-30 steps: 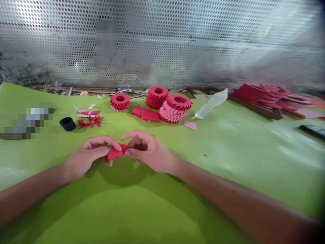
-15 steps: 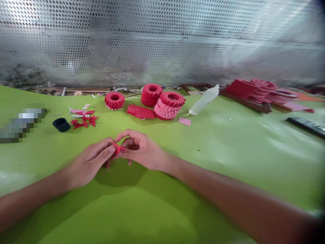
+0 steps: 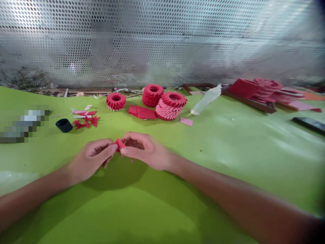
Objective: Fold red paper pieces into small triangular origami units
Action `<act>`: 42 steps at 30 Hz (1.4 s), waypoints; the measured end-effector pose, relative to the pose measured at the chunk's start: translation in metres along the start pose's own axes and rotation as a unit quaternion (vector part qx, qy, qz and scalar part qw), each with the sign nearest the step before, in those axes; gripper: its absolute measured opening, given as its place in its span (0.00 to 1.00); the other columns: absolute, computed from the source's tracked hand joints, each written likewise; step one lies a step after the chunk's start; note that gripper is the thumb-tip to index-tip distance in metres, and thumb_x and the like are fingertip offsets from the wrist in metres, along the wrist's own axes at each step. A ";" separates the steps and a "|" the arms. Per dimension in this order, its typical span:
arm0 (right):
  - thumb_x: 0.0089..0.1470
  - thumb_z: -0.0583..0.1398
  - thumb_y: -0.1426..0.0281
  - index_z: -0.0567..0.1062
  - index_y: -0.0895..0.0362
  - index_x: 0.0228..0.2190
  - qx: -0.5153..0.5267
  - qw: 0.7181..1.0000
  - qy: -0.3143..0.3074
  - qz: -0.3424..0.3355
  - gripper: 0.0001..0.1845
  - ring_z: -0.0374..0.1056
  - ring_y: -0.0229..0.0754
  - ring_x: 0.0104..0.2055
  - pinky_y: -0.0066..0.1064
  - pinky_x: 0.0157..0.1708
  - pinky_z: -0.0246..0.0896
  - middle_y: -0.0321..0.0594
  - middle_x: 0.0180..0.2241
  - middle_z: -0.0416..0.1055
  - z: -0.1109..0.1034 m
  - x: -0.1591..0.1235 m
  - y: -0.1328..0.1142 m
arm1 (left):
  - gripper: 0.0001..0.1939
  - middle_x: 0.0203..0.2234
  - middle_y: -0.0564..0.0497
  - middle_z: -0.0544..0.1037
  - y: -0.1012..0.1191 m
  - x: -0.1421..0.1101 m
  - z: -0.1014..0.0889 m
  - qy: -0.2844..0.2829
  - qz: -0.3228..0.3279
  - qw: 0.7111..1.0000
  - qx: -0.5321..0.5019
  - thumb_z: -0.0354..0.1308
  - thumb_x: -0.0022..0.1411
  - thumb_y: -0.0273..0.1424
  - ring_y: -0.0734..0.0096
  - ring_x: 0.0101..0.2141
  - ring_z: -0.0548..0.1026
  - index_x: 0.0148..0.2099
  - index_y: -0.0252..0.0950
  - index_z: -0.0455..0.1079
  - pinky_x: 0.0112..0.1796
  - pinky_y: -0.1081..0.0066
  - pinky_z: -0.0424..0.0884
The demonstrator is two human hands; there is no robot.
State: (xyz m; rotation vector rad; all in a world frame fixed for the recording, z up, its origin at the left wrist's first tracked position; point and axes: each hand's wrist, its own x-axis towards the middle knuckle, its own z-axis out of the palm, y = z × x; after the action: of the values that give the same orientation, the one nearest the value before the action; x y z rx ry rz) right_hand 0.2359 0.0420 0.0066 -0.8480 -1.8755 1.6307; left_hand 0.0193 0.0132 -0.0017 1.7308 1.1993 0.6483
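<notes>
A small piece of folded red paper [image 3: 119,145] is pinched between my two hands above the green table. My left hand [image 3: 92,156] grips its left side between thumb and finger. On the right side, the thumb and fingers of my right hand [image 3: 146,150] close on the same piece. Beyond my hands lie several folded red and pink paper pieces [image 3: 86,122], beside a dark cylindrical cap [image 3: 64,125]. Farther back stand a low red paper ring [image 3: 116,101], a taller red one [image 3: 152,95] and a red and pink one [image 3: 171,106].
A stack of red paper [image 3: 141,112] lies between the rings. To their right are a small pink slip [image 3: 186,121], a clear glue bottle [image 3: 206,100] and a tray of red paper [image 3: 250,93]. A dark phone-like object [image 3: 311,124] rests far right on the green table [image 3: 162,210].
The red paper has been turned, so a flat pointed face shows now where thin folded edges showed before. My right thumb has shifted onto it. The whole view has moved slightly.
</notes>
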 end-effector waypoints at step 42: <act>0.61 0.60 0.55 0.75 0.58 0.31 -0.158 0.984 -0.008 0.076 0.18 0.63 0.33 0.23 0.25 0.20 0.55 0.37 0.28 0.76 -0.005 -0.001 -0.007 | 0.24 0.29 0.50 0.80 0.007 -0.002 -0.006 -0.068 -0.073 0.989 0.111 0.50 0.68 0.52 0.71 0.22 0.71 0.40 0.37 0.74 0.21 0.74 0.62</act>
State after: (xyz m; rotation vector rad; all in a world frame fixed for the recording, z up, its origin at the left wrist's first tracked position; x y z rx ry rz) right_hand 0.2390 0.0444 0.0146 -1.1358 -2.1624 1.4468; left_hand 0.0168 0.0130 0.0070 1.8175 1.3275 0.3125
